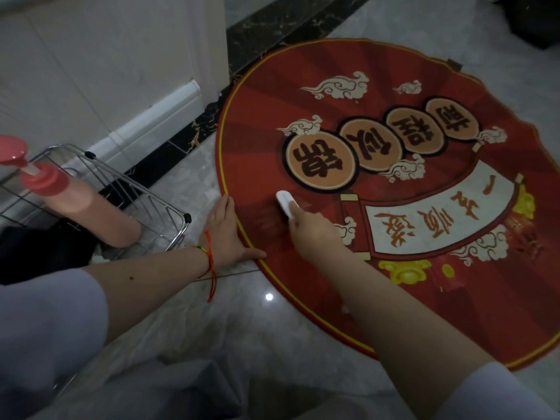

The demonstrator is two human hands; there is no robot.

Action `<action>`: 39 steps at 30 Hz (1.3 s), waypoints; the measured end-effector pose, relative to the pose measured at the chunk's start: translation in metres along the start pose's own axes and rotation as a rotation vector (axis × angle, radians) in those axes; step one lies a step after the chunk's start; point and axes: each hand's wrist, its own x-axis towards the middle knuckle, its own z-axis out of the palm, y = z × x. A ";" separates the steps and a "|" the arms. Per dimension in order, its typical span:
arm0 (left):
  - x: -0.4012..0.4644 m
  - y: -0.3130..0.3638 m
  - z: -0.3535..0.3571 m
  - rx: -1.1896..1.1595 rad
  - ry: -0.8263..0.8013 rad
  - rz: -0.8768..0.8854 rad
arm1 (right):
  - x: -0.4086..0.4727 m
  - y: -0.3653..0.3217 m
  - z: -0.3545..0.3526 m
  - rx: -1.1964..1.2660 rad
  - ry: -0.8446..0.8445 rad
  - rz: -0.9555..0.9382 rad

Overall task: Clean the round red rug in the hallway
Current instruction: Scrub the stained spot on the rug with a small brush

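The round red rug (424,298) lies on the pale marble floor, printed with cream clouds, orange character discs and a white scroll. My right hand (312,230) grips a small white brush (284,201) and holds it down on the rug's left part; most of the brush is hidden under my fingers. My left hand (225,234) lies flat with straight fingers on the rug's left edge and the floor beside it. A red string bracelet hangs from that wrist.
A wire basket (157,204) stands at the left by the white wall base, holding a pink pump bottle (69,192) lying at a slant. A black marble strip (194,137) borders the wall. A dark object (536,22) sits at the top right.
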 end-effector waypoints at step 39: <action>-0.002 0.009 -0.004 0.047 -0.021 -0.013 | -0.004 -0.020 0.020 0.046 -0.041 -0.184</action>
